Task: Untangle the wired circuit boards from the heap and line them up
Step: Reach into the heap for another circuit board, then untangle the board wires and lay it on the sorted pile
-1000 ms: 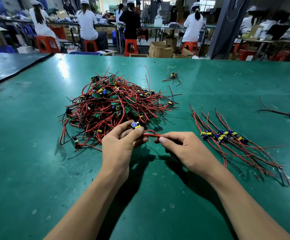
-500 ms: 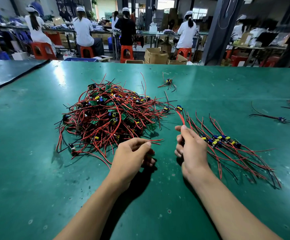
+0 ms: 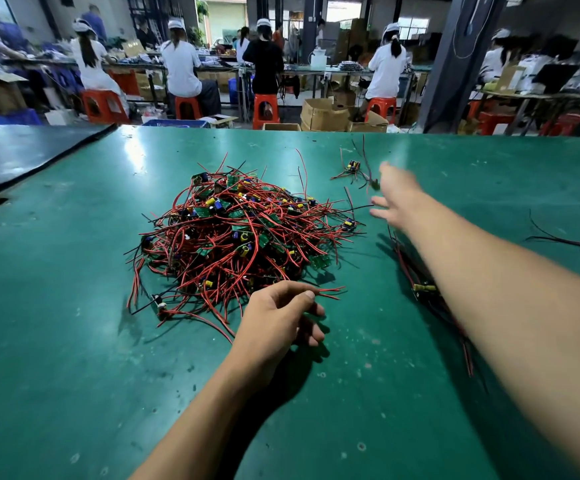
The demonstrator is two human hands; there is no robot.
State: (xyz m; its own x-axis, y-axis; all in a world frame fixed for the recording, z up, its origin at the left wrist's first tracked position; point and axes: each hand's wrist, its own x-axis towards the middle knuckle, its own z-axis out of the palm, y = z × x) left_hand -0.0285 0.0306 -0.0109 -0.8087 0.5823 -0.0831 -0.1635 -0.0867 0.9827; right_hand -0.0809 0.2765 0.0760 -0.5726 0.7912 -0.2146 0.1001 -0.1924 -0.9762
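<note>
From the head camera, the heap [image 3: 233,237] of small green circuit boards with red and black wires is sitting in the middle of the green table [image 3: 74,306]. The left hand [image 3: 278,320] is resting at the heap's near edge, fingers loosely curled and gripping nothing, fingertips just beside some loose red wire ends. The right hand [image 3: 395,199] is hovering farther out, blurred, fingers spread and apparently empty, near a stray board [image 3: 352,167] lying apart from the heap. Whether it is touching that board's wires cannot be told. The lined-up row [image 3: 423,289] is lying mostly hidden under the right forearm.

These pieces are looking light, with limp, springy wires that are likely snagging on one another. Pinching the stiff board itself and drawing slowly is probably safer than tugging one wire, which could be straining its solder joint.
</note>
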